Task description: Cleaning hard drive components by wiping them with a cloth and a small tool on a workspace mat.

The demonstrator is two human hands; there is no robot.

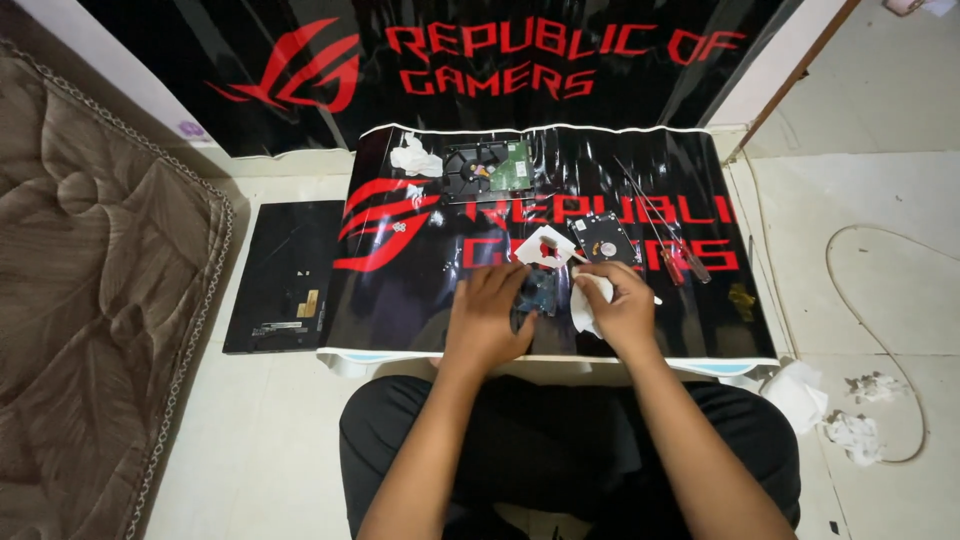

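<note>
My left hand [487,318] presses flat on the board [540,292]; my right hand [625,308], at its three o'clock, grips a tissue [588,300], probably touching the board's edge. Left is nearer.

So I've got a small blue-green circuit board [541,292] lying flat on the glossy black mat, partly hidden under my left hand [487,318], and a crumpled white tissue [587,300] bunched against its right edge in my right hand [622,305].
</note>
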